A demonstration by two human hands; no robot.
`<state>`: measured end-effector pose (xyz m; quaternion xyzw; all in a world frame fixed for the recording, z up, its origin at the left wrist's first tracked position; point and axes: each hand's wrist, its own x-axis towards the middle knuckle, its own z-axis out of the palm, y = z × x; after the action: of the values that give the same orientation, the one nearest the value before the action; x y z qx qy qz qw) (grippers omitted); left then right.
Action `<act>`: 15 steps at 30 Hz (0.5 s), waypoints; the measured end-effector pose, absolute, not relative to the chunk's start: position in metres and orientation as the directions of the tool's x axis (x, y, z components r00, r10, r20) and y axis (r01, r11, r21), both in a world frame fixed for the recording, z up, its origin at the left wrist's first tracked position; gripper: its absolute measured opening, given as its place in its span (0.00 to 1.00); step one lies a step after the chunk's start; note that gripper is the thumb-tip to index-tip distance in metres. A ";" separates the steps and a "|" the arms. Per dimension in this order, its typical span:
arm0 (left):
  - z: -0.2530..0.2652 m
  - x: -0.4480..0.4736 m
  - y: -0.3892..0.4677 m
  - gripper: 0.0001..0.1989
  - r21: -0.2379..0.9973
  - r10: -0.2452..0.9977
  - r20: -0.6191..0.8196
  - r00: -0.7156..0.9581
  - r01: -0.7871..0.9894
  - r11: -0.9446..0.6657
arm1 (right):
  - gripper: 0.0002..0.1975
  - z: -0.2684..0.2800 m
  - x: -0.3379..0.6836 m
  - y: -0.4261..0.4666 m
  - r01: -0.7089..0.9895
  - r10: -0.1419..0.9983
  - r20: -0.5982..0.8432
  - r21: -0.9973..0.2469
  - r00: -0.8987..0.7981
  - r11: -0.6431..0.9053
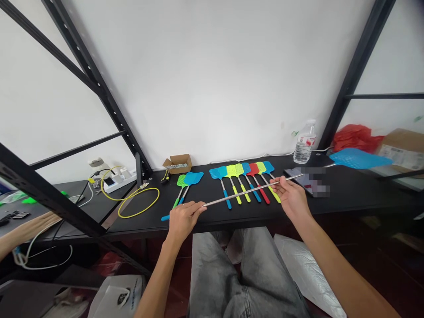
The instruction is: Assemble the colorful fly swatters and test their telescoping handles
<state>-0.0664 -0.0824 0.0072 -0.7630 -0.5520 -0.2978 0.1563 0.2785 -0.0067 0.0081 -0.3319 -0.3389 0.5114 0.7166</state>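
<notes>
A long blue fly swatter with a drawn-out metal rod is held crosswise above the black table. My left hand is closed around it beside the blue grip, whose end sticks out to the left. Fingers of my right hand pinch the rod farther along. Beyond them, its blue paddle reaches out at the right. Behind the rod lies a row of several shorter swatters, among them a red one and a yellow one. Left of these rest a green swatter and a blue one.
A water bottle stands at the back right, near a phone-like dark device, partly blurred. A small carton, yellow cable and power strip lie leftward. Another person's arm rests on the neighbouring table beyond black shelf posts.
</notes>
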 end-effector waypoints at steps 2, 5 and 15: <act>0.008 -0.074 -0.081 0.16 0.080 0.753 0.627 0.201 0.944 -0.319 | 0.15 0.007 0.284 -0.004 -0.530 0.957 0.132 -0.809 0.256 0.254; 0.008 -0.082 -0.079 0.16 0.072 0.750 0.632 0.194 0.949 -0.306 | 0.14 0.007 0.287 -0.002 -0.550 0.960 0.116 -0.799 0.257 0.243; 0.010 -0.107 -0.077 0.15 0.049 0.703 0.692 0.165 0.960 -0.274 | 0.12 0.001 0.281 -0.001 -0.566 0.987 0.058 -0.814 0.151 0.134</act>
<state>-0.1073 -0.0766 0.0095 -0.7348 -0.5659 -0.3115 0.2067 0.2813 -0.0012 0.0013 -0.3311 -0.3180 0.5686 0.6827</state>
